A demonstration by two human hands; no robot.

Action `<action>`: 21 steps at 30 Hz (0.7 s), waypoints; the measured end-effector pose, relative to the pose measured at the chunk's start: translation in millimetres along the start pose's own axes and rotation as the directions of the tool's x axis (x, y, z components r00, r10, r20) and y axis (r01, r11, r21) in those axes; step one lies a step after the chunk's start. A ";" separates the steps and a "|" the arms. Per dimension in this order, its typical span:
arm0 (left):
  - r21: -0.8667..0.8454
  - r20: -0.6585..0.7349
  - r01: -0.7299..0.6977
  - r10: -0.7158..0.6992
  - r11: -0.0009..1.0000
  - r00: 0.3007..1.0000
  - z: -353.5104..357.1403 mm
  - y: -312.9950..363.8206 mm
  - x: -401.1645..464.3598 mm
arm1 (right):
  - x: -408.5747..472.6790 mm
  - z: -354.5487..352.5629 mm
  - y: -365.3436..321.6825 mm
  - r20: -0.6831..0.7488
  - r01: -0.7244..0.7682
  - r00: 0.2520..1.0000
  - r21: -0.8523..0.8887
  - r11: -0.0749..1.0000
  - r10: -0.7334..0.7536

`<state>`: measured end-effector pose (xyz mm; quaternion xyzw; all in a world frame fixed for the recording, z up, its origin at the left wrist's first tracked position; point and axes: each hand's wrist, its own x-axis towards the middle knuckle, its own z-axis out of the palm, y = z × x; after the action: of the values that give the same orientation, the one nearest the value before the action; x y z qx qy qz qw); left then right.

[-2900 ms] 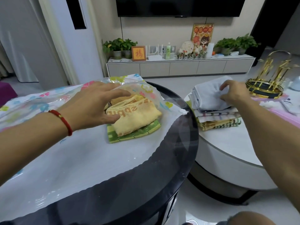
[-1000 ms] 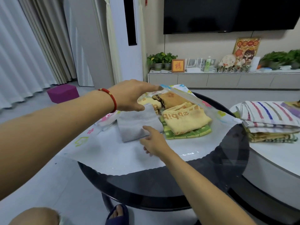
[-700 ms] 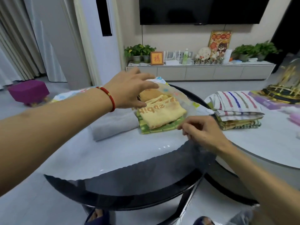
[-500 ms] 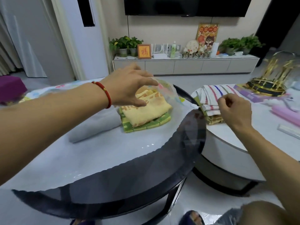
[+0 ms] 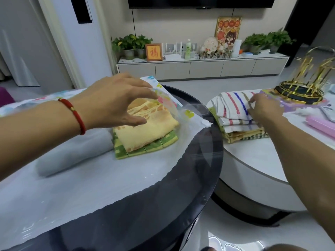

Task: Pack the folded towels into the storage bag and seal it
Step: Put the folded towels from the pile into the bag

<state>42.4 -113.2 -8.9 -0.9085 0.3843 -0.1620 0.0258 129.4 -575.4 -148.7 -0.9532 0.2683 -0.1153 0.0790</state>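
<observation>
A translucent flower-print storage bag (image 5: pixel 87 189) lies flat on the black round table (image 5: pixel 195 187). Inside it sit a yellow towel (image 5: pixel 145 129) on a green towel (image 5: pixel 146 150), with a grey towel (image 5: pixel 72 156) to their left under the film. My left hand (image 5: pixel 116 100), with a red bracelet at the wrist, pinches the bag's upper flap and holds the mouth raised over the yellow towel. My right hand (image 5: pixel 262 108) reaches to the white table (image 5: pixel 253 160), fingers curled on the striped towel (image 5: pixel 232 107) that tops a stack of folded towels (image 5: pixel 244 135).
A gold wire rack (image 5: pixel 304 87) and a pink box (image 5: pixel 322 125) stand on the white table behind the stack. A narrow gap separates the two tables. A low TV cabinet (image 5: pixel 199 67) with plants lines the far wall.
The grey towel went from the white table's stack into the bag. My right hand then left the bag and moved right to the striped towel. My left hand kept the flap raised.
</observation>
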 end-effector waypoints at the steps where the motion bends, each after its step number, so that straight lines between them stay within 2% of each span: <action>1: 0.005 0.001 0.001 -0.001 1.000 1.000 -0.7 0.5 0.1 | -0.7 -3.8 -1.7 -0.033 0.042 0.999 -0.052 0.998 -0.044; 3: 0.025 0.005 0.006 -0.007 1.000 1.000 -1.3 1.1 -1.0 | -7.5 -15.2 -9.4 -0.072 0.077 0.994 0.008 0.997 -0.077; 6: 0.056 0.012 0.013 -0.014 0.998 1.000 -3.7 1.0 -5.5 | -28.2 -43.2 -21.4 -0.003 0.060 0.998 0.299 0.952 -0.062; 8: 0.082 0.021 0.013 -0.015 0.997 1.000 -7.4 -2.3 -12.8 | -49.8 -68.9 -28.2 0.058 0.032 0.996 0.502 0.864 -0.071; 10: 0.099 0.037 0.016 -0.020 0.995 0.999 -11.2 -8.7 -23.0 | -78.8 -99.8 -34.4 0.135 -0.036 0.988 0.686 0.726 -0.079; 13: 0.071 0.071 0.084 -0.089 0.994 0.994 -16.0 -23.8 -48.7 | -136.2 -153.1 -41.1 0.222 -0.032 0.949 0.772 0.634 -0.223; 15: 0.064 0.101 0.128 -0.134 0.990 0.986 -19.8 -35.5 -73.5 | -178.4 -188.5 -48.2 0.275 -0.024 0.878 0.843 0.538 -0.391; 18: 0.084 0.160 0.195 -0.207 0.977 0.965 -22.6 -51.5 -109.5 | -239.5 -217.1 -72.5 0.325 -0.103 0.683 0.929 0.354 -0.654; 21: 0.075 0.206 0.279 -0.289 0.957 0.935 -28.3 -68.2 -142.5 | -289.4 -193.5 -125.7 0.384 -0.182 0.471 0.923 0.338 -0.794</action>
<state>-12.4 37.7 -9.6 -0.9658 0.2402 -0.0737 0.0639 -99.4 -333.3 12.6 -0.7159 -0.1323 0.2024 0.6550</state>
